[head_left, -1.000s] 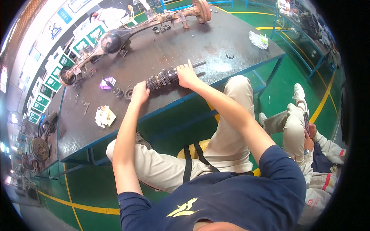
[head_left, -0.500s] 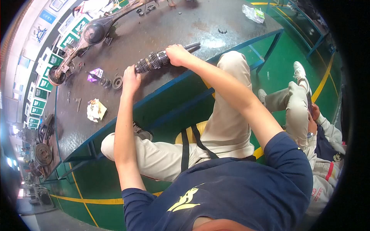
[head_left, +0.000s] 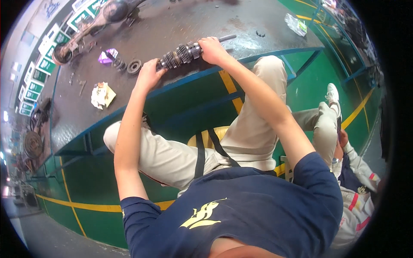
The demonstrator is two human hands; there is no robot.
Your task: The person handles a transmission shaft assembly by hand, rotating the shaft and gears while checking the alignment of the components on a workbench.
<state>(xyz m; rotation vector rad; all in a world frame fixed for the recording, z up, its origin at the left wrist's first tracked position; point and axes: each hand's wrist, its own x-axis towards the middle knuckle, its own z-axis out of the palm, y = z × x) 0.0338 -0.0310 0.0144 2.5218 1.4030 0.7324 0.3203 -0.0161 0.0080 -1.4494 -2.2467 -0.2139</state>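
Observation:
A dark metal gear shaft [head_left: 182, 55] with several toothed gears lies slantwise along the near side of the workbench. My left hand [head_left: 148, 75] is closed around its left end, thumb toward the gears. Farther right, my right hand [head_left: 212, 50] wraps over the shaft just past the gear stack, and the thin bare end sticks out beyond it. Close to my left hand lies a loose ring gear [head_left: 134, 66], with a smaller gear part [head_left: 119, 65] beside it. My palms and the shaft's underside are hidden.
The metal workbench [head_left: 172, 21] holds an axle housing [head_left: 101, 21], a purple packet [head_left: 107, 56], crumpled paper [head_left: 103, 95], a small black toothed piece [head_left: 260, 34] and a plastic bag [head_left: 296, 25]. A seated person [head_left: 340, 142] is at the right.
The whole view has swung, so the bench's left side sits higher in the picture. Both hands keep their hold on the gear shaft, which shows little or no movement against the bench.

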